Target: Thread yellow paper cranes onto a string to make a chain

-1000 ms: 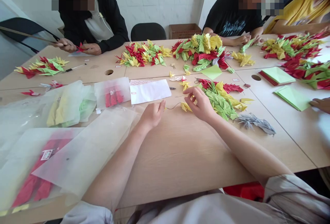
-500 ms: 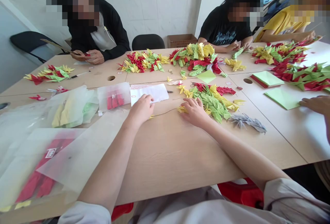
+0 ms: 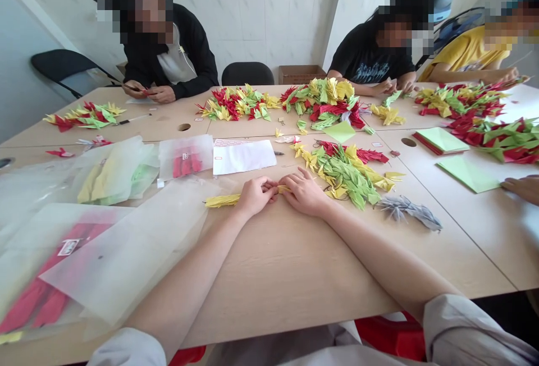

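My left hand (image 3: pixel 256 196) is closed at the end of a slim bundle of yellow folded paper (image 3: pixel 222 201), which sticks out to its left along the table. Close beside it, my right hand (image 3: pixel 305 193) has its fingertips on a small yellow folded-paper piece between the two hands. Fingers cover most of that piece. Right of my right hand lies a heap of green folded-paper strings (image 3: pixel 349 178) with yellow and red ones around it. A grey tassel-like bundle (image 3: pixel 410 210) rests further right.
Translucent plastic sleeves (image 3: pixel 138 248) holding red and yellow paper cover the table's left. A white paper sheet (image 3: pixel 244 157) lies beyond my hands. Green paper squares (image 3: pixel 467 174) are at the right, near another person's hand (image 3: pixel 522 188). Several people sit around the table (image 3: pixel 269 276).
My hands have come together from apart, the left moving right and nearer to me. The yellow bundle now shows left of my left hand. The view has shifted slightly.
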The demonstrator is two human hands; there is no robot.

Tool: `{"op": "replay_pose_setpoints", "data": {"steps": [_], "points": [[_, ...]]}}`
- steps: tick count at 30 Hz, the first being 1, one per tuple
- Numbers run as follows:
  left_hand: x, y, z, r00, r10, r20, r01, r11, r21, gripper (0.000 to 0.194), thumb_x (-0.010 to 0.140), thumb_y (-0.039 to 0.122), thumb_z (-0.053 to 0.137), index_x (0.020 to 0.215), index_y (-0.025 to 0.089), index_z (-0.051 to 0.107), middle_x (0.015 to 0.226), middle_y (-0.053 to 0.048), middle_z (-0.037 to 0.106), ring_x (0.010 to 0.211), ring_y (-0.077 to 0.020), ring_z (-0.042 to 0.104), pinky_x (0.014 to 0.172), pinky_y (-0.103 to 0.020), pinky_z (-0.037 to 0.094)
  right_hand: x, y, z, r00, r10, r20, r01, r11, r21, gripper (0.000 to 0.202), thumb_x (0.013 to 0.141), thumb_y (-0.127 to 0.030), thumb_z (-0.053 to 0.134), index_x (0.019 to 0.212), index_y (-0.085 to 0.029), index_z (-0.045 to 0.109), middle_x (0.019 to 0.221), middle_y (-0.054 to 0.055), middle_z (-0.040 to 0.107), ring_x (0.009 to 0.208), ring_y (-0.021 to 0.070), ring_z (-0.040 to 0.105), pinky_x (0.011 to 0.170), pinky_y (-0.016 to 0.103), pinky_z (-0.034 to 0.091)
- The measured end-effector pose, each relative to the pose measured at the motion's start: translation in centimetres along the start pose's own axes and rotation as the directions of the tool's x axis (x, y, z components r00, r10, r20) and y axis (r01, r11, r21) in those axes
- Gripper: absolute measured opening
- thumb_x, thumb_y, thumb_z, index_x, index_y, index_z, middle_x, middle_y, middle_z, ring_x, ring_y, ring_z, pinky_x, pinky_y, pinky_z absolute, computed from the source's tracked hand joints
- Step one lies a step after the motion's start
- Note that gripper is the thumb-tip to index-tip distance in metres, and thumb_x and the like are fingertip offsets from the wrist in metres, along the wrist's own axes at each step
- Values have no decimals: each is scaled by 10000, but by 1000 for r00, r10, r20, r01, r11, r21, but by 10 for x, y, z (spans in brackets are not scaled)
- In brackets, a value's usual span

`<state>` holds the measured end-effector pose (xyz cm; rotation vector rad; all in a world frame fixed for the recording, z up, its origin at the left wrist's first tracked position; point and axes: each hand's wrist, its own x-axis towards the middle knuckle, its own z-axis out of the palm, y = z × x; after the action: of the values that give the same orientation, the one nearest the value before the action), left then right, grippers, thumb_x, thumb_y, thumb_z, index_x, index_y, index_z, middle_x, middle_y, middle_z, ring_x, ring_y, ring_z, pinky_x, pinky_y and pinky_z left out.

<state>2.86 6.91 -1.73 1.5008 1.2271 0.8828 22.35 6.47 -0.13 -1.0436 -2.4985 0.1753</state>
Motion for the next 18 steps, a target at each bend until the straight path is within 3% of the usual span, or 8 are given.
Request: {"op": "replay_pose_setpoints", "data": {"steps": [3, 5, 8, 10, 14, 18], "points": [[-3, 3, 0, 999, 27, -35, -24, 996, 88, 188, 813, 352, 668, 839, 167, 647, 731, -33, 689, 542, -151, 651, 522, -265, 543, -7, 8, -5, 1000, -16, -19, 16, 1000, 25, 396, 851, -159, 535, 1244, -178, 493, 1208, 124, 660, 1124, 257, 616, 1157, 569, 217], [-5, 5, 0, 997, 63, -48, -56, 990, 127, 149, 827, 309, 638, 893, 175, 635, 810, -39, 703, 534, -137, 640, 506, -248, 518, -10, 13, -5, 999, 13, -47, -11, 999, 41, 450, 808, -117, 535, 1251, -171, 477, 1161, 120, 675, 1096, 253, 630, 1152, 564, 241], [-8, 7, 1, 986, 166, -31, -156, 967, 202, 204, 817, 245, 634, 1012, 185, 624, 1067, -64, 701, 571, -109, 635, 554, -242, 509, -9, 18, 1, 993, 35, -115, -24, 995, 97, 427, 862, -98, 483, 1279, -186, 452, 1033, 74, 711, 1043, 230, 655, 1147, 552, 278], [-8, 6, 1, 973, 229, -5, -220, 939, 265, 238, 812, 231, 643, 1047, 190, 629, 1127, -64, 685, 611, -109, 634, 619, -255, 517, -7, 17, 8, 989, 9, -151, 16, 986, 167, 450, 918, -125, 459, 1357, -198, 388, 1064, 65, 714, 1076, 218, 652, 1154, 535, 299], [-7, 3, 3, 947, 320, 29, -304, 861, 408, 114, 851, 219, 609, 951, 194, 656, 993, -58, 690, 711, -156, 634, 722, -291, 511, -3, 9, 17, 987, -21, -161, 64, 962, 265, 515, 938, -149, 445, 1431, -223, 317, 1267, 102, 640, 1206, 215, 599, 1110, 480, 406], [-7, 1, 1, 938, 346, 28, -321, 833, 450, 78, 866, 230, 604, 846, 198, 672, 881, -56, 675, 734, -177, 629, 706, -292, 492, -2, 6, 13, 988, -86, -129, 110, 975, 193, 627, 795, -67, 485, 1394, -198, 351, 1246, 118, 630, 1136, 235, 622, 1155, 519, 325]]}}
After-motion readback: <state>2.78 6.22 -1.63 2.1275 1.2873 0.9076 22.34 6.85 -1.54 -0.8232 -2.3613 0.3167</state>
